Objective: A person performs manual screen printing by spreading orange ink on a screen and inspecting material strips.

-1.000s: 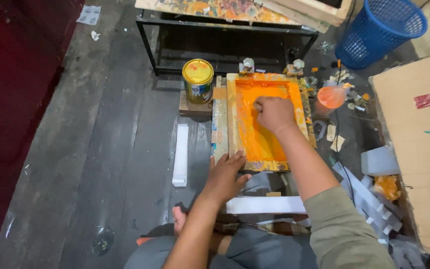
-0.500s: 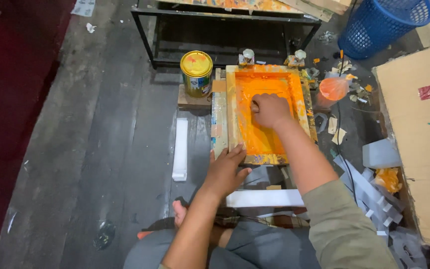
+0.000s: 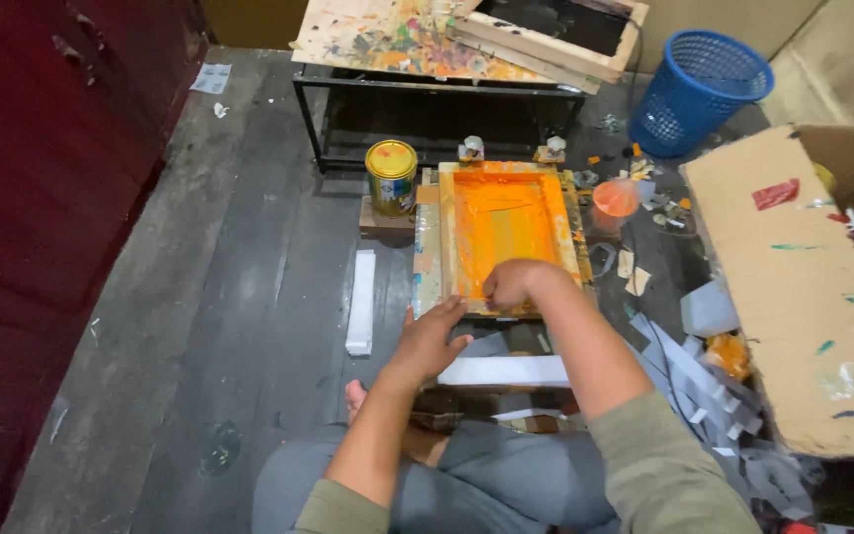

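Observation:
A wooden screen-printing frame (image 3: 506, 173) coated in orange ink lies flat on the dark floor before me. My right hand (image 3: 512, 283) is closed at the near end of the orange mesh, apparently gripping a squeegee that my fingers hide. My left hand (image 3: 429, 341) presses flat on the frame's near left corner. A white strip (image 3: 502, 372) lies just under the frame's near edge, above my crossed legs.
A yellow-lidded tin (image 3: 390, 176) stands left of the frame. Another white bar (image 3: 361, 302) lies on the floor at left. An orange cup (image 3: 616, 199), paper scraps, a blue basket (image 3: 700, 91), a cardboard box (image 3: 801, 287) and a paint-stained low table (image 3: 437, 69) surround the spot.
My right hand has pulled from the far end of the orange mesh down to its near end. My left hand stays on the frame's near corner. The camera view has tilted.

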